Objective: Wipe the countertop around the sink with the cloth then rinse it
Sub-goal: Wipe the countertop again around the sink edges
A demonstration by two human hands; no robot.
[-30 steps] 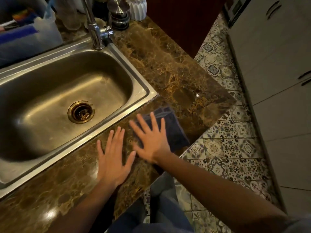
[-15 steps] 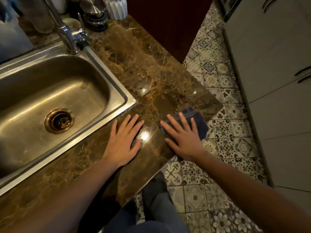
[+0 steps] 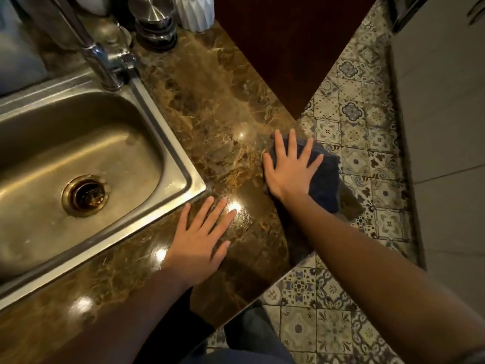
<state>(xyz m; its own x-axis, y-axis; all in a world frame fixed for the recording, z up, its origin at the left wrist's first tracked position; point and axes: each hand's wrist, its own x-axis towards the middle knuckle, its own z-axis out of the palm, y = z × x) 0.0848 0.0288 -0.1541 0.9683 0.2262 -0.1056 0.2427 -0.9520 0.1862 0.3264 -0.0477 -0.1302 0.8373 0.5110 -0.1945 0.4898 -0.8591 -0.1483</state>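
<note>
A dark blue cloth lies on the brown marble countertop, at its right edge beside the floor. My right hand presses flat on the cloth with fingers spread, covering its left part. My left hand rests palm down on the bare counter just in front of the near right corner of the steel sink. The two hands are apart, with shiny counter between them. The basin is dry-looking, with a brass drain.
A chrome faucet stands at the sink's back right corner. Behind it are a metal canister and a white ribbed vase. Patterned floor tiles and pale cabinets lie to the right.
My right hand has slid the cloth rightward and farther along the counter, away from the left hand. My left hand has shifted slightly toward the sink corner.
</note>
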